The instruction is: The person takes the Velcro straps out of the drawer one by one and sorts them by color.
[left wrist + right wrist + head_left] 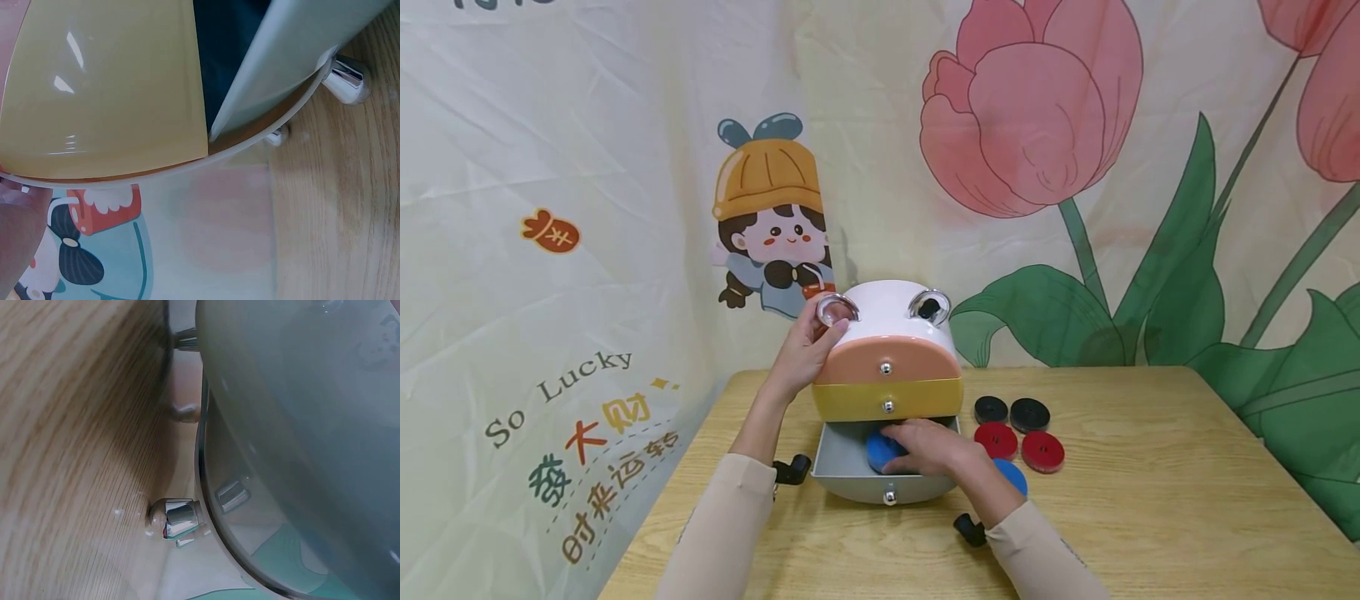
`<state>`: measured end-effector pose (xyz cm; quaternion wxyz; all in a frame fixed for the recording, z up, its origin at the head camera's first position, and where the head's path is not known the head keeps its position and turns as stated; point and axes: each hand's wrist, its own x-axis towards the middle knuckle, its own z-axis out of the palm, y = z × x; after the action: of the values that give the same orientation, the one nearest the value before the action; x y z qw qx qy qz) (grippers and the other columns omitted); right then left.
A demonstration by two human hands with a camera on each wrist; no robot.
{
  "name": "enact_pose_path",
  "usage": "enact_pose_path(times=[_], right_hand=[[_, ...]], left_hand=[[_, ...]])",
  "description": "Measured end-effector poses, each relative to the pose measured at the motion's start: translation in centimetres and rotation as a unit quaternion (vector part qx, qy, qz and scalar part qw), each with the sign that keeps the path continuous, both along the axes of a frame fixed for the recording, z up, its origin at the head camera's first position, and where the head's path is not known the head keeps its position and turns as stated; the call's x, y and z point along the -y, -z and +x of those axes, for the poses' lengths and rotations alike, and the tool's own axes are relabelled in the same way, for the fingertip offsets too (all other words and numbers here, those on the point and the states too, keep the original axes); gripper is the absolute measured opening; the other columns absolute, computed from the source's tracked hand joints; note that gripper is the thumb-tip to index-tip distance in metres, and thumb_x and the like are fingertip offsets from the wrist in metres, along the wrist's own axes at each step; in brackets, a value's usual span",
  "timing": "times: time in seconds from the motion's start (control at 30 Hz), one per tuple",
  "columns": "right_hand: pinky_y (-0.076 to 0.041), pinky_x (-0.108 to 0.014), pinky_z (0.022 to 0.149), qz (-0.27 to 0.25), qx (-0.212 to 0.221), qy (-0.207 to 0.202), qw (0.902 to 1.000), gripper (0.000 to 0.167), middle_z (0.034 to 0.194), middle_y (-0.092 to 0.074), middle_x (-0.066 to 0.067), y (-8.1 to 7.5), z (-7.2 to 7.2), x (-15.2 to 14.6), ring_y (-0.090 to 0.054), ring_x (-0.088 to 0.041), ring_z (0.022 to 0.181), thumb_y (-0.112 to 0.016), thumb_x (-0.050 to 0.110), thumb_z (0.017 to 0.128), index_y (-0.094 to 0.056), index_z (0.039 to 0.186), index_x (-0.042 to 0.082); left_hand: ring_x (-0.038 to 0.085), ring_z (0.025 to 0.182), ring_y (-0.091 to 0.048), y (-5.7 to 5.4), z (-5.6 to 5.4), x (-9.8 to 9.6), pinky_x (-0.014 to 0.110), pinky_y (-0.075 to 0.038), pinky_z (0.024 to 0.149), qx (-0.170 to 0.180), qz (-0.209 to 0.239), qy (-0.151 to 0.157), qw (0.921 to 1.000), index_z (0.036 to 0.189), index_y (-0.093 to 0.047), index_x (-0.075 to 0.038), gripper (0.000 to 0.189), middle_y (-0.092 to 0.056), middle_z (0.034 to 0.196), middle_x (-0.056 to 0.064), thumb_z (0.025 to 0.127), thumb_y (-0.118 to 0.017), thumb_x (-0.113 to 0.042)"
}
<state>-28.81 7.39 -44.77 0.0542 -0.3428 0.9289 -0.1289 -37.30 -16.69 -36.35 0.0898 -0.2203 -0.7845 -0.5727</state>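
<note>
A small drawer cabinet point(886, 317) with a white domed top and silver ring eyes stands on the table. My left hand point(808, 350) grips its upper left side by one ring, thumb in front. The bottom grey drawer point(891, 489) is pulled out; the orange drawer point(917, 358) and yellow drawer point(925, 398) above are closed. Inside the grey drawer my right hand point(925, 446) holds a blue disc-shaped roll point(880, 452), fingers over its top and thumb at its near side. In the right wrist view the drawer's outer wall point(312, 425) hides that hand.
Right of the cabinet lie two black rolls point(1029, 415), two red rolls point(1042, 452) and another blue roll point(1012, 477), partly behind the right forearm. Silver feet point(347, 81) lift the cabinet off the wooden table point(1150, 500). A printed cloth point(880, 167) hangs behind.
</note>
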Motion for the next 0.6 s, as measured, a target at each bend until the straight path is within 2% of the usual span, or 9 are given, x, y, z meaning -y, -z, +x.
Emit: enact_pose_path(times=[0.4, 0.6], right_hand=[[-0.05, -0.038, 0.11, -0.049, 0.039, -0.007, 0.998, 0.064, 0.14, -0.066, -0.001, -0.4, 0.2, -0.3, -0.062, -0.017, 0.126, -0.068, 0.056, 0.095, -0.06, 0.145, 0.016], [-0.052, -0.035, 0.105, -0.088, 0.051, -0.029, 0.9943, 0.062, 0.136, -0.068, 0.003, -1.2, 0.4, -0.6, -0.064, -0.013, 0.12, -0.068, 0.057, 0.095, -0.063, 0.143, 0.018]], left_hand=[[0.03, 0.129, -0.056, -0.1, 0.1, -0.1, 0.043, -0.045, 0.112, 0.019, 0.0, -0.002, 0.9998, 0.157, -0.035, -0.024, 0.057, -0.056, 0.146, 0.014, 0.106, -0.061, -0.029], [0.026, 0.128, -0.057, -0.2, 0.3, -0.1, 0.031, -0.049, 0.107, 0.019, 0.01, 0.002, 0.9998, 0.155, -0.037, -0.026, 0.058, -0.057, 0.144, 0.01, 0.105, -0.063, -0.036]])
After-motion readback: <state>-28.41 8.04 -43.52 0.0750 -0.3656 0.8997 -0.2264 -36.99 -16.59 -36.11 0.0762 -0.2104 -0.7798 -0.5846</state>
